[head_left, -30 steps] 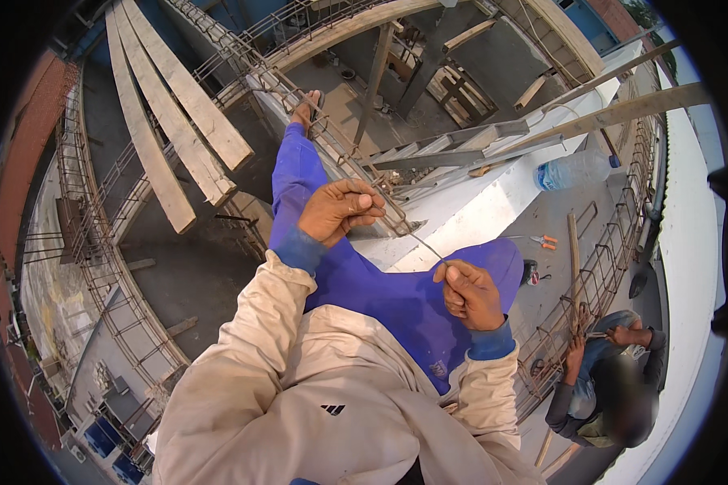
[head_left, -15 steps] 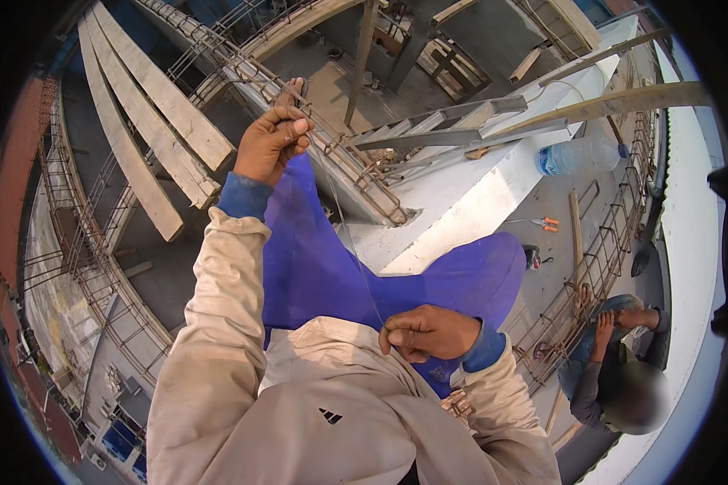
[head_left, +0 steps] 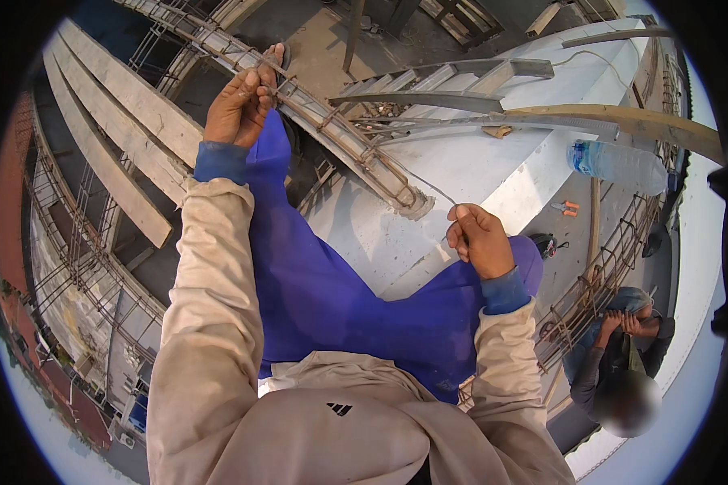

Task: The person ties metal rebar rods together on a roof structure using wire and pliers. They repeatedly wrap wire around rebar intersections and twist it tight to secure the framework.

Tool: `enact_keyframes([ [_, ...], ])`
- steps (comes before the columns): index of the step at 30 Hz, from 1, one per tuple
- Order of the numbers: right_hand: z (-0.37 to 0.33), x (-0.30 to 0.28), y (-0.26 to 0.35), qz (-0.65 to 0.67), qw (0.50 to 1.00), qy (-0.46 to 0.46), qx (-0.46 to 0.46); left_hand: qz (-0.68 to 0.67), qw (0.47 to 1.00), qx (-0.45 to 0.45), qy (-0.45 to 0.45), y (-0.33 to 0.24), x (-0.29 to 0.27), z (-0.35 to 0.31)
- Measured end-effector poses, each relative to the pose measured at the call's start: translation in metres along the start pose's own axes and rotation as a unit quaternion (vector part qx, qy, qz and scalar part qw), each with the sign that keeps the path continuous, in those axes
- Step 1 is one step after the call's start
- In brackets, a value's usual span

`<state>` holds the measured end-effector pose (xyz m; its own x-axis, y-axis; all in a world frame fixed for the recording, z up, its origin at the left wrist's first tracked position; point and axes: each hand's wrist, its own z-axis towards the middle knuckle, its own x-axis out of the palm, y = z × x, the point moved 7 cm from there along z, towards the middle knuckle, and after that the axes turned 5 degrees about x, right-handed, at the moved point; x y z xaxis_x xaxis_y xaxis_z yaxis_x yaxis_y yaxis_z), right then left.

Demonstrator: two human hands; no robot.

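Observation:
A thin tie wire (head_left: 433,187) runs from my right hand up and leftward, over the end of a steel rebar cage (head_left: 332,125), where I lose it among the bars. My right hand (head_left: 484,242) pinches its near end between thumb and fingertips, above my right knee. Beside the far part of the cage, my left hand (head_left: 236,113) is raised with thumb and fingers pinched; the wire seems to be in them, though its far end is too fine to make out. The cage's near end meets a rough concrete patch (head_left: 419,206).
Long wooden planks (head_left: 129,113) lie at left. A metal ladder (head_left: 453,79), a curved timber (head_left: 623,117) and a large water bottle (head_left: 619,166) are at right, with orange-handled pliers (head_left: 570,208) on the floor. Another person (head_left: 623,347) sits at lower right beside more rebar (head_left: 570,323).
My right hand has moved up and right from my lap, carrying the wire over the cage's end. My left hand has shifted slightly left and up. The view has turned a little.

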<state>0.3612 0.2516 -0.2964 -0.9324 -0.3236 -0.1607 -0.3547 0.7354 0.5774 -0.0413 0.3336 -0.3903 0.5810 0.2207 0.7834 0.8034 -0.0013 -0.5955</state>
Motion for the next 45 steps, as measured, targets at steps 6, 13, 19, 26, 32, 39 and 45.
enact_keyframes([
  [6, -0.028, 0.084, 0.030, 0.325, 0.786, 0.525, -0.029, 0.038, 0.988, -0.129, -0.074, 0.045, -0.065, 0.051],
  [13, 0.070, 0.094, -0.066, -0.187, 0.899, 0.372, 0.135, 0.121, 0.971, -0.177, -0.103, 0.068, -0.103, 0.088],
  [19, 0.166, 0.106, -0.052, -0.221, 0.959, -0.021, -0.175, 0.455, 0.811, -0.365, -0.045, 0.172, -0.104, 0.072],
  [26, 0.247, 0.194, -0.127, 0.350, 0.913, 0.023, 0.210, 0.756, 0.559, -0.319, 0.114, 0.271, -0.091, 0.066],
  [32, 0.254, 0.221, -0.155, 0.604, 0.738, -0.027, 0.299, 0.833, 0.491, -0.196, 0.165, 0.295, -0.092, 0.097],
  [39, 0.302, 0.208, -0.141, 0.675, 0.689, -0.062, 0.258, 0.789, 0.394, -0.323, 0.343, 0.373, -0.129, 0.107],
  [45, 0.307, 0.210, -0.142, 0.626, 0.712, -0.087, 0.306, 0.727, 0.459, -0.342, 0.378, 0.389, -0.135, 0.110],
])
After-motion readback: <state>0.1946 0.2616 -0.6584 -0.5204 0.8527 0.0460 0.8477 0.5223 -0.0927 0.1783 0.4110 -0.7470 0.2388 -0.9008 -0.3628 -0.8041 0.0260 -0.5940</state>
